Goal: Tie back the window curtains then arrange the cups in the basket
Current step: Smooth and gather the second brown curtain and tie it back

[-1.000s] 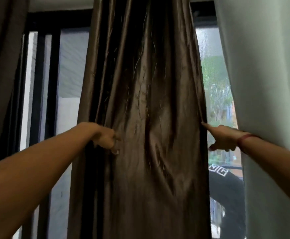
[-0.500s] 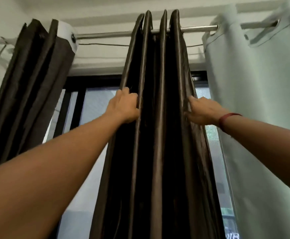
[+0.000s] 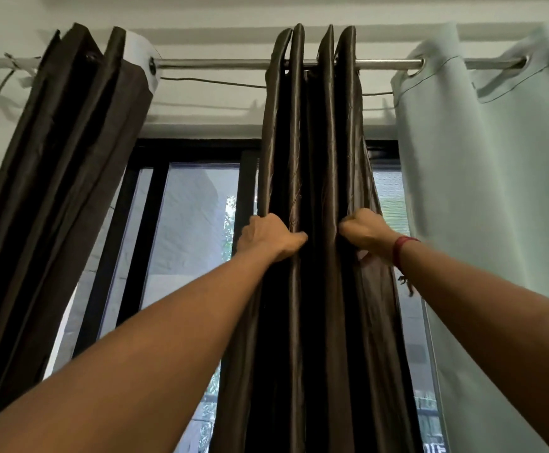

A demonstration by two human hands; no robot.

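A shiny brown curtain (image 3: 312,158) hangs bunched into tight folds at the middle of the metal rod (image 3: 214,63). My left hand (image 3: 266,235) grips its left folds at about mid height. My right hand (image 3: 364,230), with a red band at the wrist, grips the right folds, fingers curled into the cloth. Both arms reach up and forward. No cups or basket are in view.
A second dark brown curtain (image 3: 64,165) hangs gathered at the left end of the rod. A pale green curtain (image 3: 488,178) covers the right side. A black-framed window (image 3: 194,223) shows between them, with a thin cord (image 3: 214,81) under the rod.
The view has tilted up from the lower curtain to the rod. Both hands have risen along the brown curtain and moved closer together, squeezing its folds tighter.
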